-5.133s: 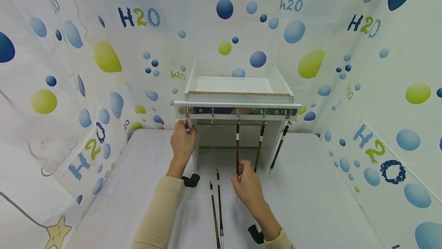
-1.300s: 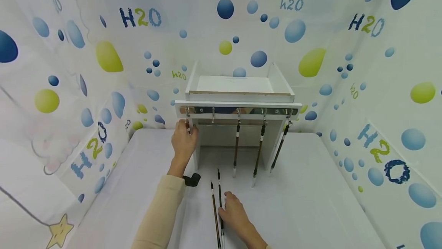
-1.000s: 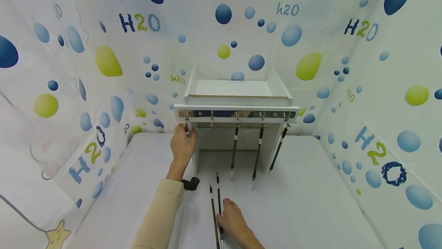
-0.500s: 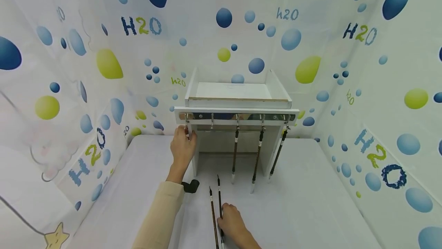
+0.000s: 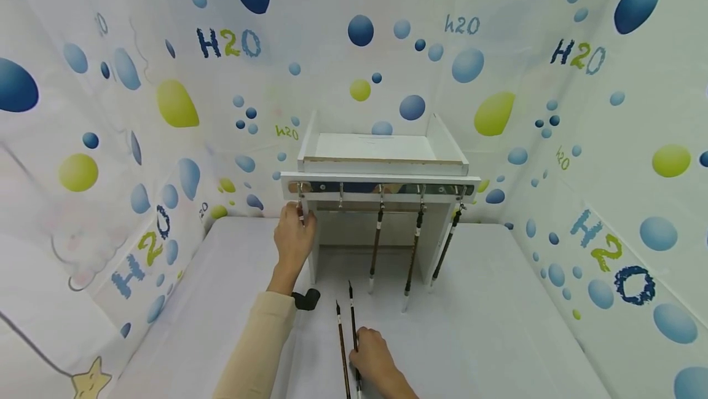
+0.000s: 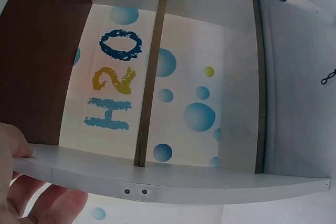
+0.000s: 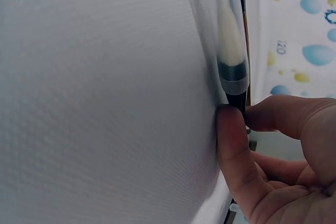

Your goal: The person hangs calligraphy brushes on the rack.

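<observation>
My left hand (image 5: 295, 236) grips the left side panel of a white shelf rack (image 5: 381, 181); in the left wrist view its thumb and fingers (image 6: 50, 205) lie on either side of the panel's edge (image 6: 173, 184). Low in the head view, my right hand (image 5: 376, 356) pinches a black-handled calligraphy brush (image 5: 352, 313) lying on the white surface. The right wrist view shows thumb and index finger just behind its ferrule, with pale bristles (image 7: 229, 38) inside a clear cap. Beside it lies a brown calligraphy brush (image 5: 341, 340), its lower end out of frame.
Three brushes hang from the rack's hooks: one in the middle (image 5: 377, 242), one to its right (image 5: 413, 251) and one at the right end (image 5: 447, 245). The second hook from the left (image 5: 340, 196) is bare. Patterned sheeting (image 5: 265, 79) surrounds the white-covered table (image 5: 498, 325).
My right hand has let go of the middle hanging brush, moved down toward me and taken hold of the black brush on the table. My left hand stays on the rack.
</observation>
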The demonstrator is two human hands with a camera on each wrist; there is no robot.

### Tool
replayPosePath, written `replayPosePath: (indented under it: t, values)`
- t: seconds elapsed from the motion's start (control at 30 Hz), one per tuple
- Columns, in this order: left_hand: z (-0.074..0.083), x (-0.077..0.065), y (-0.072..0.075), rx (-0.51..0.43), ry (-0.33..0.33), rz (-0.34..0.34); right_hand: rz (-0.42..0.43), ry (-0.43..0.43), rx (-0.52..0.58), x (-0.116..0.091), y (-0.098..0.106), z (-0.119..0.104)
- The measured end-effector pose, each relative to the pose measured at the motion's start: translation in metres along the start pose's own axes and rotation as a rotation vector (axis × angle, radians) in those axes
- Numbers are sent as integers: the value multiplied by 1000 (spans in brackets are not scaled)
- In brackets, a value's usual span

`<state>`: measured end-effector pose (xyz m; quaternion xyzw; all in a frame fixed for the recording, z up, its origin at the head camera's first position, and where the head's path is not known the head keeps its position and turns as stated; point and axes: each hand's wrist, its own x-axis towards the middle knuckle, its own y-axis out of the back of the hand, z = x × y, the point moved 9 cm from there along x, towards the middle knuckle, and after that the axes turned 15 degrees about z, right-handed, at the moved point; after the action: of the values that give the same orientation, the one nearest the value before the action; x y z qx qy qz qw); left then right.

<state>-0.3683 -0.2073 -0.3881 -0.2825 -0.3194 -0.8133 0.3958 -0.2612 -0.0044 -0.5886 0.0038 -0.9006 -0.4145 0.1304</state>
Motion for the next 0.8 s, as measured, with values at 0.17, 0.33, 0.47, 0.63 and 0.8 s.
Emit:
replayPosePath:
  t: [0.17,0.33,0.47,0.63,0.8]
  values:
    - [1,0,0,3,-2,-5,18,0,24,1,7,-3]
    - [0,0,0,3,3,-13,46,-6,66,3,18,-10]
    - [0,0,0,-1,5,-15,64,-3,111,5,26,-17]
    - [0,1,0,4,-5,-12,98,20,122,8,37,-25]
    - [1,0,0,6,-3,-18,126,45,109,11,46,-32]
